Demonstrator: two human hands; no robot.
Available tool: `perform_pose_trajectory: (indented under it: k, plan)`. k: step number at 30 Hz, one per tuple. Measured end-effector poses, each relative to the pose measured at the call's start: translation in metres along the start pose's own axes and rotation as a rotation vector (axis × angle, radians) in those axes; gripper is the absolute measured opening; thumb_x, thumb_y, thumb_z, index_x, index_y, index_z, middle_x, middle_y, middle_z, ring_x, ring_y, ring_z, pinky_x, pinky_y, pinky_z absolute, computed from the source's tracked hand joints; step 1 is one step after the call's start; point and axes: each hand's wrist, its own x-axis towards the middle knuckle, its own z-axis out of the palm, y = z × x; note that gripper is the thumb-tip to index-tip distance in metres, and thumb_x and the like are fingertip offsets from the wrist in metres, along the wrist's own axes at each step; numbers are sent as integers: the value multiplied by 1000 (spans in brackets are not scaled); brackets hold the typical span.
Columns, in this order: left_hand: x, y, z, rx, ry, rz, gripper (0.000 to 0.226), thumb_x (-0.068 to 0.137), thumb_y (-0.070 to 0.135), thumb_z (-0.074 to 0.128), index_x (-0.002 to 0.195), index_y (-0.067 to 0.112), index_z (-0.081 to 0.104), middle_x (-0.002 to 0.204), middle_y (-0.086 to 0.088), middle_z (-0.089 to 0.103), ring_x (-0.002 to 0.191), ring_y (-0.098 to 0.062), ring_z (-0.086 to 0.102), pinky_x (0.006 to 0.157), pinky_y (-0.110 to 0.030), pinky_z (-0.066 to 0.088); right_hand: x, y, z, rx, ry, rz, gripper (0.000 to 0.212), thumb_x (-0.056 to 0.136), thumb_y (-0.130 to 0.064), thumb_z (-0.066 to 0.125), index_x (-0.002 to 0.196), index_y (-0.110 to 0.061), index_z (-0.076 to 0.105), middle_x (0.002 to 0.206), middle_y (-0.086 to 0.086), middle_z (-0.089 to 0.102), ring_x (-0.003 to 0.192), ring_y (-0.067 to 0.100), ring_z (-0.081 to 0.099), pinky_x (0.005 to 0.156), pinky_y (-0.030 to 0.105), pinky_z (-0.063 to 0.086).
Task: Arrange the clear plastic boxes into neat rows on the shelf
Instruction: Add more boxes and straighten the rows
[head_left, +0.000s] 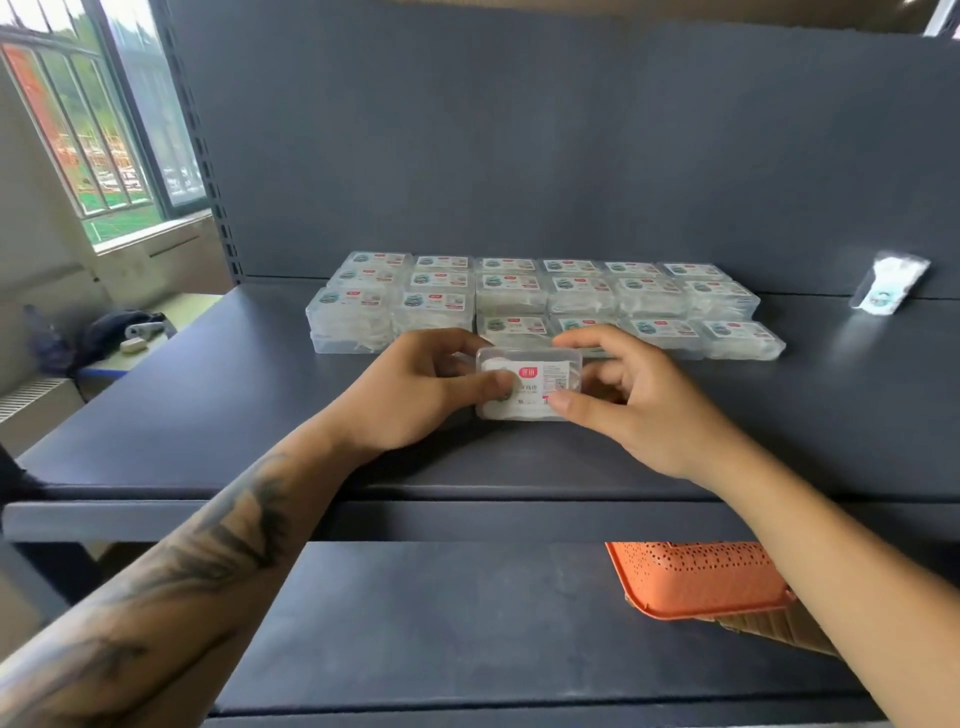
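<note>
A clear plastic box (535, 366) with a white and red label is held between both hands just above the dark shelf (218, 415). My left hand (415, 395) grips its left end, thumb on the lid. My right hand (628, 405) pinches its right end between thumb and fingers. Behind it, several clear boxes (545, 301) lie in neat rows, some stacked, near the shelf's back panel. The held box hides part of the front row.
A small clear packet (891, 283) leans against the back panel at the right. An orange perforated basket (696, 579) sits on the lower shelf under my right forearm. A window and a low table with items are at the left.
</note>
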Motion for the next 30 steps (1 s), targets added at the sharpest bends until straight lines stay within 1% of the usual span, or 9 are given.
perform_pose_trajectory:
  k: [4, 7, 10, 12, 16, 21, 23, 26, 30]
  plan:
    - [1, 0, 1, -2, -21, -15, 32, 89, 33, 79, 113, 13, 75, 108, -6, 78, 110, -34, 71, 103, -55, 52, -4, -2, 3, -16, -12, -43, 59, 83, -25, 84, 129, -45, 53, 107, -3, 74, 99, 11, 70, 98, 34, 51]
    - [1, 3, 2, 16, -13, -22, 26, 94, 28, 73, 113, 11, 75, 110, -1, 78, 110, -23, 72, 104, -47, 53, -8, -8, 6, -259, 76, -149, 69, 78, -31, 86, 135, -45, 50, 133, -18, 56, 114, 5, 61, 94, 31, 54]
    - [0, 4, 2, 19, -9, -16, 23, 95, 29, 71, 108, 11, 76, 106, -1, 79, 102, -14, 73, 98, -35, 54, -14, -9, 10, -570, 232, -431, 53, 83, -39, 82, 132, -27, 65, 141, -9, 53, 122, 12, 59, 95, 40, 56]
    - [0, 5, 4, 12, -22, -4, 19, 97, 26, 70, 101, 10, 77, 97, 1, 79, 88, -6, 68, 84, -24, 51, -16, -6, 13, -694, 268, -547, 43, 87, -41, 78, 125, -22, 72, 136, -4, 61, 110, 18, 67, 88, 44, 59]
    - [-3, 9, 4, 56, -21, -20, 25, 99, 31, 67, 87, 11, 76, 70, 4, 62, 65, -8, 48, 62, -20, 39, -11, -5, 14, -703, 147, -480, 45, 87, -42, 73, 127, -22, 71, 140, 0, 58, 96, 19, 67, 81, 47, 60]
    - [-2, 8, 3, 148, 0, -1, 50, 104, 43, 56, 80, 0, 62, 68, -10, 48, 66, -17, 39, 59, -33, 35, -8, -11, 10, -719, 47, -408, 48, 88, -51, 63, 130, -27, 65, 135, -6, 56, 107, 21, 65, 86, 48, 59]
    - [-1, 7, 4, 144, 45, -5, 53, 108, 43, 46, 80, 2, 62, 69, -10, 59, 67, -12, 47, 66, -39, 44, -6, -16, 4, -731, 29, -378, 50, 87, -53, 62, 129, -27, 65, 132, -7, 57, 109, 22, 66, 87, 48, 58]
    - [-7, 7, 2, 293, 45, 22, 45, 110, 43, 39, 83, 19, 67, 78, 15, 70, 75, 2, 57, 77, -28, 48, 0, -25, -4, -796, 3, -345, 48, 90, -49, 64, 134, -29, 63, 141, -9, 55, 119, 23, 63, 94, 49, 56]
    - [-25, 1, -10, 732, 20, 38, 43, 101, 63, 34, 120, 37, 63, 120, 20, 68, 113, -12, 61, 97, -38, 49, 16, -34, -10, -889, -20, -277, 46, 98, -42, 62, 143, -35, 56, 154, -14, 45, 134, 21, 52, 106, 47, 47]
